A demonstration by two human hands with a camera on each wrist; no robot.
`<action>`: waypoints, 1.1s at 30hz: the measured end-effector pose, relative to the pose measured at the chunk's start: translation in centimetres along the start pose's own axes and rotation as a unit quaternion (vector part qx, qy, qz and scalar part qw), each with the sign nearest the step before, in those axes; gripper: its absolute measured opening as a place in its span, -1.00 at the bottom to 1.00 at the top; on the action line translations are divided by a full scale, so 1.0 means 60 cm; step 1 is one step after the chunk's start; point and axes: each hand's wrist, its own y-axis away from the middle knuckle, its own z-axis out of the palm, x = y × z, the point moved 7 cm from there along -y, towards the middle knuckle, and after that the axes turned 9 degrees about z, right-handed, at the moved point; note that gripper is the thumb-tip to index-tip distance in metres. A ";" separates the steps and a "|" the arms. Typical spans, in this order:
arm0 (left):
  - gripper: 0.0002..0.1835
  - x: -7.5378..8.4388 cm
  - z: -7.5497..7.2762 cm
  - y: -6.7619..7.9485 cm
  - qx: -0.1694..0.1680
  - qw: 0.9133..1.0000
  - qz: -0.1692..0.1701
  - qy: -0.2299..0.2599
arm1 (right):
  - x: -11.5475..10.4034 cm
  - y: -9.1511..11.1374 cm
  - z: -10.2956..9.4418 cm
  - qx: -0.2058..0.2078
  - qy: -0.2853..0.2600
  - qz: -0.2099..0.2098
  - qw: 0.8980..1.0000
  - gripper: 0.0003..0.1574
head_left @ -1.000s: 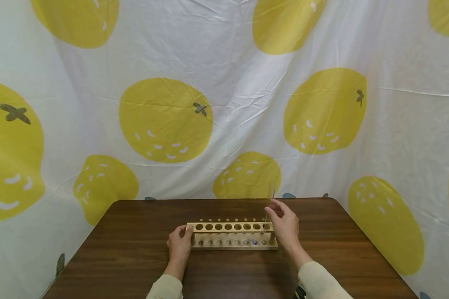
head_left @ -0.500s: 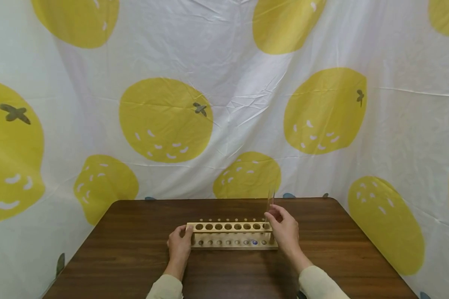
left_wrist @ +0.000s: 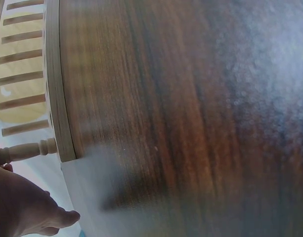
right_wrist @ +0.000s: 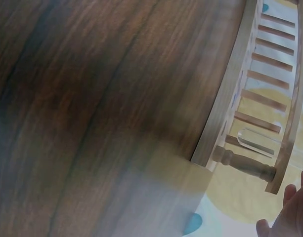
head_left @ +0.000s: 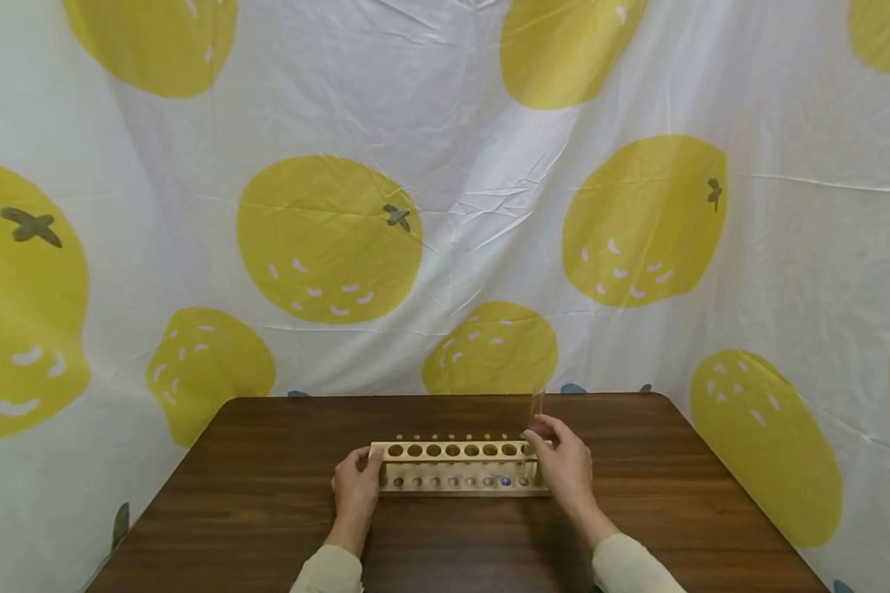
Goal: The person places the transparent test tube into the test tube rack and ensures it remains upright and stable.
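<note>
A wooden test tube rack (head_left: 445, 493) stands on the table, its top board pierced by a row of round holes. My left hand (head_left: 355, 487) grips the rack's left end, thumb near the top board. At the other end, my right hand (head_left: 568, 468) pinches a clear glass test tube (head_left: 537, 403) between thumb and fingers. The tube stands nearly upright in the rightmost hole. In the right wrist view, the tube's rounded bottom (right_wrist: 250, 137) shows below the top board, beside the turned end post (right_wrist: 245, 164), above the lower board.
Short wooden pegs (head_left: 452, 437) line the back of the rack. A small blue spot (head_left: 505, 482) shows on the lower board near the right end. The dark wood table (head_left: 267, 494) meets a white curtain (head_left: 475, 206) with yellow lemons behind and at both sides.
The test tube has slid down through the rightmost hole, its top now lower. My right hand has come down slightly with it. The left hand and the rack have stayed put.
</note>
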 end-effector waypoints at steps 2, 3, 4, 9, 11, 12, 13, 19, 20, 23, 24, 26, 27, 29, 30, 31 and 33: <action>-0.60 0.000 0.000 0.000 0.000 1.000 0.000 0.000 | 0.002 0.001 0.001 -0.001 0.002 0.000 1.000 -0.58; -0.60 0.001 0.000 -0.001 0.001 1.000 0.000 -0.001 | 0.003 0.002 0.001 -0.002 0.003 0.000 1.000 -0.58; -0.60 0.002 -0.001 -0.001 0.001 1.000 0.001 -0.001 | 0.004 0.002 0.001 -0.004 0.002 -0.001 1.000 -0.57; -0.62 0.001 -0.001 -0.001 0.005 1.000 0.001 0.000 | 0.008 0.006 0.003 -0.001 0.009 -0.005 1.000 -0.59; -0.62 0.000 -0.001 -0.002 0.006 1.000 0.001 0.000 | 0.009 0.007 0.004 0.001 0.013 -0.006 1.000 -0.60; -0.62 0.000 -0.001 -0.001 0.006 1.000 0.001 0.000 | 0.009 0.008 0.005 0.002 0.015 -0.008 1.000 -0.61; -0.62 0.000 -0.002 -0.002 0.007 1.000 0.002 0.000 | 0.010 0.008 0.005 0.001 0.015 -0.008 1.000 -0.61; -0.62 0.000 -0.002 -0.001 0.006 1.000 0.001 -0.003 | 0.013 0.009 0.008 -0.005 0.026 -0.009 1.000 -0.62; -0.62 0.000 -0.002 -0.001 0.006 1.000 0.001 -0.004 | 0.013 0.009 0.008 -0.006 0.030 -0.010 0.999 -0.62; -0.60 -0.001 -0.003 0.000 0.002 1.000 0.000 -0.005 | 0.014 0.010 0.009 -0.007 0.036 -0.014 0.999 -0.62; -0.60 0.000 -0.002 0.000 0.000 1.000 0.000 -0.005 | 0.014 0.010 0.009 -0.008 0.038 -0.014 0.999 -0.62; -0.58 0.000 -0.003 0.000 -0.004 1.000 -0.001 -0.006 | 0.014 0.010 0.010 -0.009 0.040 -0.016 0.999 -0.62; -0.58 0.000 -0.002 0.000 -0.005 1.000 -0.001 -0.005 | 0.014 0.010 0.010 -0.011 0.041 -0.016 0.999 -0.62; -0.58 -0.001 -0.002 0.001 -0.006 1.000 -0.003 -0.004 | 0.014 0.010 0.011 -0.013 0.042 -0.016 0.999 -0.62; -0.58 0.000 -0.002 0.001 -0.006 1.000 -0.003 -0.004 | 0.014 0.010 0.011 -0.015 0.042 -0.016 0.999 -0.62; -0.58 -0.001 -0.002 0.001 -0.005 1.000 -0.004 -0.003 | 0.014 0.009 0.012 -0.016 0.043 -0.017 0.999 -0.62; -0.59 -0.001 -0.002 0.001 -0.004 1.000 -0.005 -0.001 | 0.014 0.008 0.013 -0.017 0.045 -0.018 0.999 -0.63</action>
